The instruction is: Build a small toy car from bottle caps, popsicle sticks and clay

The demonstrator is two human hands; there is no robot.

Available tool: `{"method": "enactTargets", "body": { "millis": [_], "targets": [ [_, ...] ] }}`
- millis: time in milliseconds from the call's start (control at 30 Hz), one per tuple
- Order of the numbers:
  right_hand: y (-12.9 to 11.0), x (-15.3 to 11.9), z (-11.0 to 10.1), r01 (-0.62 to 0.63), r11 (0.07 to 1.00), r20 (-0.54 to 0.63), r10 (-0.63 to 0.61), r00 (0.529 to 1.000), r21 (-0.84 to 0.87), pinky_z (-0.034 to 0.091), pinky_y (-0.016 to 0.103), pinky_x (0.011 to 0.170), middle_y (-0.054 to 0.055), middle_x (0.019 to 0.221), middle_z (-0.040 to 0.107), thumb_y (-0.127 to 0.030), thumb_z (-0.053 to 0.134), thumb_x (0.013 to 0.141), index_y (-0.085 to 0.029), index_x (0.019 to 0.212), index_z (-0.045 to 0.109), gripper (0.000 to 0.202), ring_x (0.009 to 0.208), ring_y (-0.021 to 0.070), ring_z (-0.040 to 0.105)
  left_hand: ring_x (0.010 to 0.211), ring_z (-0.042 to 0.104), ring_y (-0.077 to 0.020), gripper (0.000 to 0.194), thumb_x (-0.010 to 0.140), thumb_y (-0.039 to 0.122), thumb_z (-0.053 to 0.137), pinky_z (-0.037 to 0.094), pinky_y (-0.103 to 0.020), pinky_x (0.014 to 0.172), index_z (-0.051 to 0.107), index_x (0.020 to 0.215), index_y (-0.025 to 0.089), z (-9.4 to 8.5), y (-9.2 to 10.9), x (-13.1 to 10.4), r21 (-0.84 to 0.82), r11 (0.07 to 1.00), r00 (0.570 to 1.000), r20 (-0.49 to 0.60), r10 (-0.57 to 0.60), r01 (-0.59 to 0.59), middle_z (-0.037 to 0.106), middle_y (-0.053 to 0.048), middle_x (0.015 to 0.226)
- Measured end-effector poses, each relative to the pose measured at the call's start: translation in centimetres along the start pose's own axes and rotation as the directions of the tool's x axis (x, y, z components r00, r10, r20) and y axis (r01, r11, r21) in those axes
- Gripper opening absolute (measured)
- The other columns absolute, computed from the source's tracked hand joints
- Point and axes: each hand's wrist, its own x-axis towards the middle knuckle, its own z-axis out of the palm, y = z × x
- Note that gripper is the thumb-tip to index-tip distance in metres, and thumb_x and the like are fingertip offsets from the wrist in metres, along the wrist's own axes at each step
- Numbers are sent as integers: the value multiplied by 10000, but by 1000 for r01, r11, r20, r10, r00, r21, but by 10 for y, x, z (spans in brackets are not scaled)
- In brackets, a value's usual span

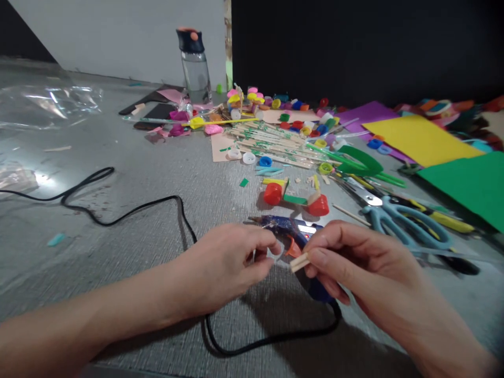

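Between thumb and fingers, my right hand (354,262) pinches short wooden stick pieces (300,262), their ends pointing left. My left hand (236,260) is curled just left of them, thumb and index finger bent toward each other with a gap; a thin clear strand shows at the fingertips. Behind both hands lies a dark blue glue gun (283,224), its nozzle to the left and its handle partly hidden by my right hand. An orange trigger (292,247) shows between the hands. Beyond the gun sit red caps (273,193) joined by a green strip (295,200).
Blue-handled scissors (413,223) and a yellow cutter (452,219) lie at right, near green paper (468,184). Wooden sticks (271,142) and colourful caps spread behind. A water bottle (196,73) stands at the back. A black cable (137,211) crosses the grey table (149,262).
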Motion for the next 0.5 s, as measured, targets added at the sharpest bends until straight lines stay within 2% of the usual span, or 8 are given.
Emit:
{"method": "enactTargets", "body": {
  "millis": [33, 133, 300, 500],
  "targets": [
    [0, 0, 0, -13, 1000, -1, 13, 1000, 25, 384, 178, 443, 6, 721, 653, -364, 711, 920, -199, 809, 679, 201, 516, 73, 495, 670, 530, -109, 76, 885, 247, 657, 356, -221, 614, 707, 912, 196, -1, 1, -1, -22, 999, 999, 7, 43, -43, 638, 25, 755],
    [2, -1, -1, -33, 995, 13, 32, 999, 96, 386, 168, 439, -7, 709, 640, -373, 718, 919, -207, 806, 669, 206, 508, 65, 488, 621, 511, -85, 158, 878, 334, 720, 355, -198, 580, 695, 835, 184, -2, 2, -3, -134, 981, 990, 0, 138, -137, 616, 44, 690],
    [3, -2, 1, -13, 987, 25, 10, 1000, 157, 410, 169, 431, -7, 710, 636, -375, 717, 920, -206, 797, 653, 218, 495, 68, 495, 596, 532, -89, 173, 910, 340, 690, 370, -207, 567, 738, 825, 198, 2, 2, -6, -230, 963, 988, -92, 121, -140, 640, 31, 656],
    [3, -2, 1, -16, 991, 42, 11, 999, 130, 437, 168, 439, -7, 705, 623, -384, 714, 919, -204, 800, 648, 225, 505, 73, 511, 585, 548, -79, 174, 899, 334, 707, 376, -197, 553, 744, 801, 194, 4, 2, -6, -315, 942, 991, -96, 88, -114, 671, 35, 663]
  ]
}}
